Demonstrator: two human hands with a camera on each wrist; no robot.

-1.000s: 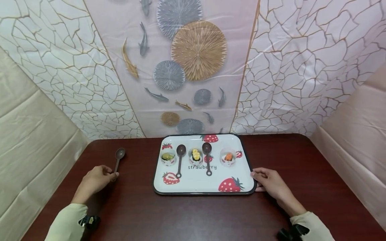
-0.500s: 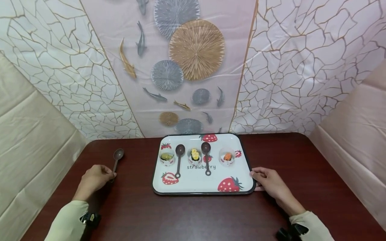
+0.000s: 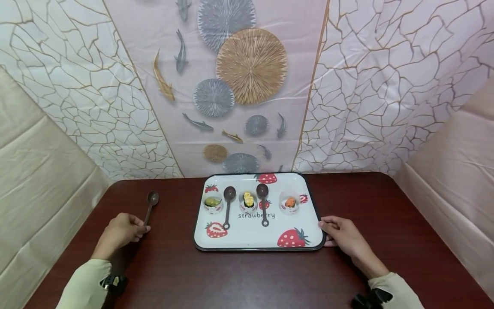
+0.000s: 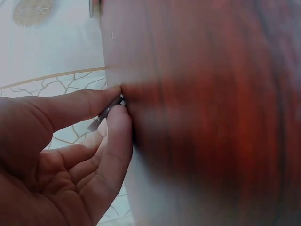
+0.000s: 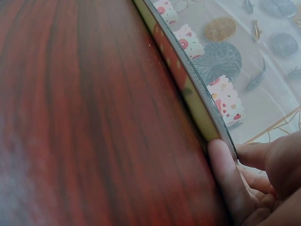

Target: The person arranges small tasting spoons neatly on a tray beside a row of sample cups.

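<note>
At the table's left side my left hand (image 3: 122,231) pinches the handle of a dark brown spoon (image 3: 152,198), whose bowl points away from me. The left wrist view shows the spoon's handle end (image 4: 109,108) between thumb and fingers. My right hand (image 3: 343,234) grips the right edge of a white strawberry-print tray (image 3: 247,238) with a dark rim. In the right wrist view, thumb and fingers pinch the tray's edge (image 5: 200,101). Two more brown spoons, a left one (image 3: 227,210) and a right one (image 3: 264,207), lie on the tray.
Three small printed cups with food stand on the tray: a green one (image 3: 212,202), a yellow one (image 3: 248,201) and an orange one (image 3: 290,202). Dark red wood table (image 3: 247,279) surrounds it. A patterned cloth (image 3: 247,86) hangs behind the table's far edge.
The head view shifts slightly. My left hand keeps hold of the spoon, its fingers shifting a little on the handle. My right hand stays at the tray's edge.
</note>
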